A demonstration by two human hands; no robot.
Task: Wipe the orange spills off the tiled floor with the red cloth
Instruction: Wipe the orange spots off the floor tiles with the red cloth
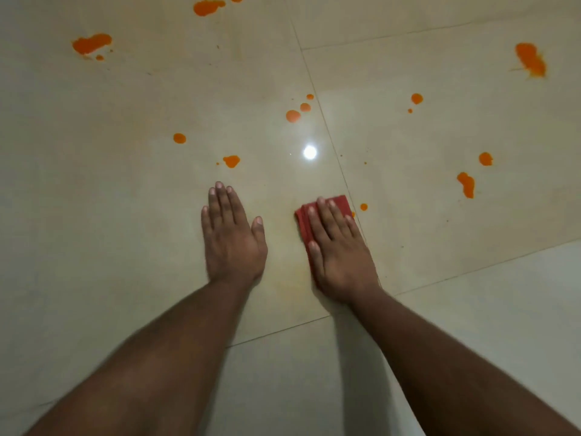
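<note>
Two bare forearms reach in from the bottom edge toward a glossy beige tiled floor. The left hand lies flat on the tile, palm down, fingers straight and close together, thumb spread to the side; it holds nothing and touches only the floor. The right hand is also flat and open, palm down, pressing on a folded red cloth rather than gripping it; the fingers are laid out over the fabric, and the cloth shows beyond the fingertips and along the thumb side. The cloth sits just beside a grout line that runs away diagonally, with the heel of the hand close to that line. Just to the right of the cloth is a small orange drop, and a tiny orange trace shows at the cloth's edge. Beyond the left hand's fingertips lies an orange splash, and farther left a round spot. A bright reflection of a light shines on the tile between the hands and a cluster of three drops farther out. To the right are a long smear and a round spot. Farthest away lie bigger puddles: one at upper left, one at the top, one at upper right.
</note>
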